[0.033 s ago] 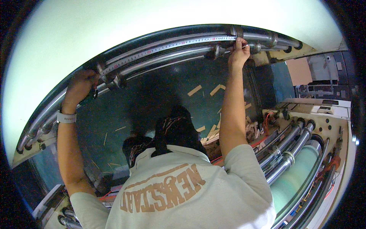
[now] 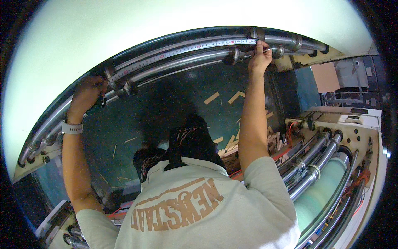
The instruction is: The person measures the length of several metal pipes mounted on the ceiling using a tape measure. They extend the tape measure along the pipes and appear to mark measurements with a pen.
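A white tape measure [image 2: 180,51] is stretched along the upper of two shiny metal shafts. At its right end my right hand [image 2: 260,60] is closed, thumb and fingers pinching the tape beside a dark collar [image 2: 258,33]. My left hand [image 2: 88,94], in shadow and wearing a pale watch band, is closed around the tape's other end, next to a collar [image 2: 110,74] on the shaft. Something dark green shows under that hand, mostly hidden by it. The lower shaft [image 2: 182,64] runs just below the tape and carries its own collars.
A large white machine panel [image 2: 166,16] curves above the shafts. Strips of cardboard [image 2: 211,98] litter the dark floor, heaped thicker near my right arm. Behind me at right stands another machine with metal rollers [image 2: 306,178] and a pale green cylinder [image 2: 323,189]. A brown board [image 2: 325,77] is at far right.
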Motion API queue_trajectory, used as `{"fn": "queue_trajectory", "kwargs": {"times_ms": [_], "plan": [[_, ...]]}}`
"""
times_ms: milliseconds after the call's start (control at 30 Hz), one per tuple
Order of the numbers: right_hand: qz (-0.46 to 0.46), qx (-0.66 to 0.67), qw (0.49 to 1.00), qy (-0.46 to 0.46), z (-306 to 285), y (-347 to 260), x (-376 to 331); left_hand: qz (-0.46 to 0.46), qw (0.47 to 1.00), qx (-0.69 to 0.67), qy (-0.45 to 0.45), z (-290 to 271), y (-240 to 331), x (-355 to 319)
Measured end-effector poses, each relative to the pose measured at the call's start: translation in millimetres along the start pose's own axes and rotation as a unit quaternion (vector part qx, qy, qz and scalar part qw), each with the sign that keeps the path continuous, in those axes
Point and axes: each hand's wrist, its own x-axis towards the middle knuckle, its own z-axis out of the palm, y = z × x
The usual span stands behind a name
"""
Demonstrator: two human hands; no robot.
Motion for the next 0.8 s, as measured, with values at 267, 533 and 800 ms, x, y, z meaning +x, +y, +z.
{"fn": "queue_trajectory", "kwargs": {"times_ms": [267,533,800], "plan": [[0.058,0.047,0.997,0.015,4.9,-8.4,-7.8,0.002,1.0,-0.007,-0.016,0.0,-8.4,-1.9],[0.041,0.03,0.999,0.002,-0.8,-1.4,-3.8,0.053,0.999,-0.011,-0.003,3.2,-23.6,-4.2],[0.032,0.049,0.998,0.01,4.8,-8.3,-6.2,0.089,0.995,0.037,0.035,7.2,-24.8,-3.1]]}}
